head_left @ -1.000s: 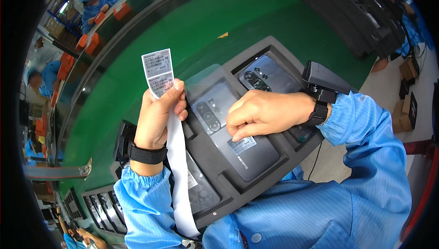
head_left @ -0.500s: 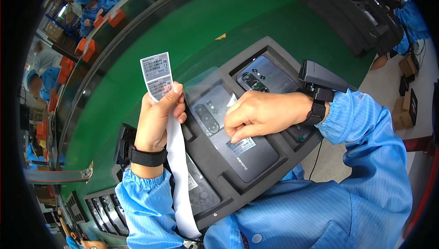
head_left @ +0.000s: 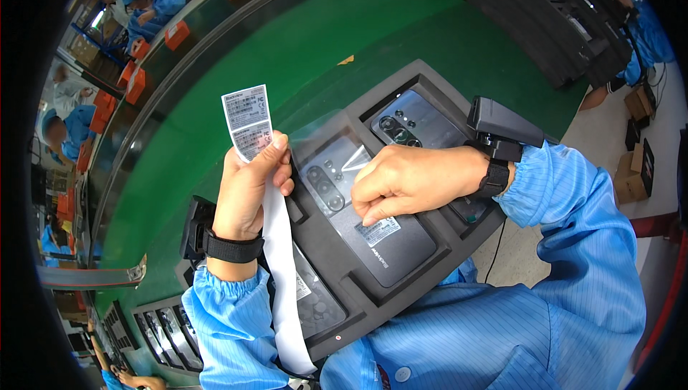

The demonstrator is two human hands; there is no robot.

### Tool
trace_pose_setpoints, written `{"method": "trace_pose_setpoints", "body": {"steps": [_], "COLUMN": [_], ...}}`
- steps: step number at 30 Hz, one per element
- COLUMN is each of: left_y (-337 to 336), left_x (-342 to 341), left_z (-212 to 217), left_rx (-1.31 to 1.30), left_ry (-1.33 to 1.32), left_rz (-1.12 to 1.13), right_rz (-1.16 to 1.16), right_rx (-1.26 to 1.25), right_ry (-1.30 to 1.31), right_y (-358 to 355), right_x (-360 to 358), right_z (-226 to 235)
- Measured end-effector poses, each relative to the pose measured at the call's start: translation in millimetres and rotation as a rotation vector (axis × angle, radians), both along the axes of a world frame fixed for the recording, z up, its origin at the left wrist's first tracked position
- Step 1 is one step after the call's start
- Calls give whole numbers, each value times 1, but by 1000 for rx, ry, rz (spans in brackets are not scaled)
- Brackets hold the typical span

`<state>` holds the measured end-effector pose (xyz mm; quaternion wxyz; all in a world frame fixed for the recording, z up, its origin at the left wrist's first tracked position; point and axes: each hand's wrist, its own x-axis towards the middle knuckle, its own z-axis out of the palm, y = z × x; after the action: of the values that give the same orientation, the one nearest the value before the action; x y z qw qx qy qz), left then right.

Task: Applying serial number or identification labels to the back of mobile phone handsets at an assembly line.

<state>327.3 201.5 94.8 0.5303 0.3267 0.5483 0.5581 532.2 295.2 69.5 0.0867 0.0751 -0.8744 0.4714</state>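
Note:
My left hand (head_left: 252, 179) is closed, thumb on top, round a strip of printed white labels (head_left: 247, 109). Its white backing (head_left: 281, 275) hangs past my wrist. Over a dark grey phone (head_left: 394, 257) in the middle of a black foam tray (head_left: 401, 75), my right hand (head_left: 412, 184) is closed, fingers curled. Its thumb tip meets the upper edge of a label (head_left: 378, 231) on the phone's back; whatever the fingers pinch is hidden. Clear film (head_left: 315, 134) covers the camera end and juts past it. Another phone (head_left: 412, 114) lies in the far slot, one more (head_left: 315, 300) in the near-left slot.
The tray rests against a green work surface (head_left: 287, 46). Black trays (head_left: 502, 17) are stacked at far right, and another tray of phones (head_left: 165, 329) stands at lower left. Orange boxes (head_left: 177, 35) line a conveyor, with workers in blue beyond. A cardboard box (head_left: 631, 175) stands right.
The label strip and my left hand have shifted very slightly right and down. My right hand stays at the label on the phone. Orange boxes along the conveyor have moved slightly toward the lower left.

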Motion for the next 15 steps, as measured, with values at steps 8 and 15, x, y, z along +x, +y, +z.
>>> {"method": "trace_pose_setpoints", "body": {"steps": [8,15], "left_y": [1,3], "left_x": [1,2], "left_z": [1,1], "left_rx": [6,8], "left_ry": [-8,-9], "left_rz": [-1,2], "right_rz": [-7,-1], "right_rx": [11,30], "right_ry": [24,46], "right_y": [0,2], "right_x": [1,1], "right_z": [2,1]}}
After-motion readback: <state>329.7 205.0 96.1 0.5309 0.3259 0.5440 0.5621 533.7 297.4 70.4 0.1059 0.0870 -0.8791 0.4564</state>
